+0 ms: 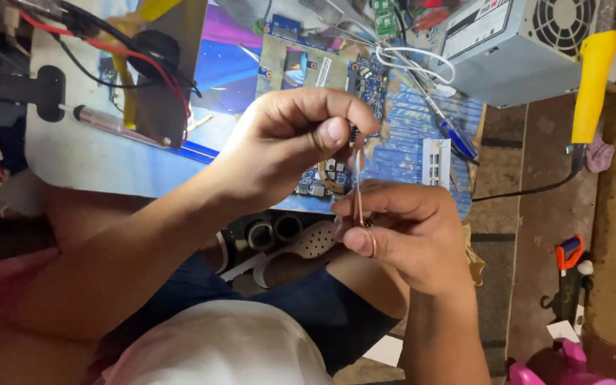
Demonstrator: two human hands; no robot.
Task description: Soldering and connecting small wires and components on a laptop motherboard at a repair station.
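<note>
- At the upper left of the frame, red and black wires run across a pale work board, beside a slim metal-tipped tool lying on it.
- Left of centre, the left hand is raised over the board, thumb and forefinger pressed together on a small dark component at the top end of a thin copper-coloured wire.
- The wire hangs almost straight down the middle of the frame, between the two hands, with nothing under it touching it.
- Behind the hands, at upper centre, a blue circuit board lies flat on the work board.
- Just right of centre and lower, the right hand has its fingers curled shut, thumb clamped against forefinger on the lower end of the wire.
- Below the hands, a sandal sits by the person's dark blue shorts.
- Right of the circuit board, a blue pen and a white cable lie near a small white ribbed part.
- At the upper right, a grey power supply box with a fan grille stands next to a yellow-handled tool, whose black cord trails down.
- At the lower right, an orange-and-black tool lies on the floor.
</note>
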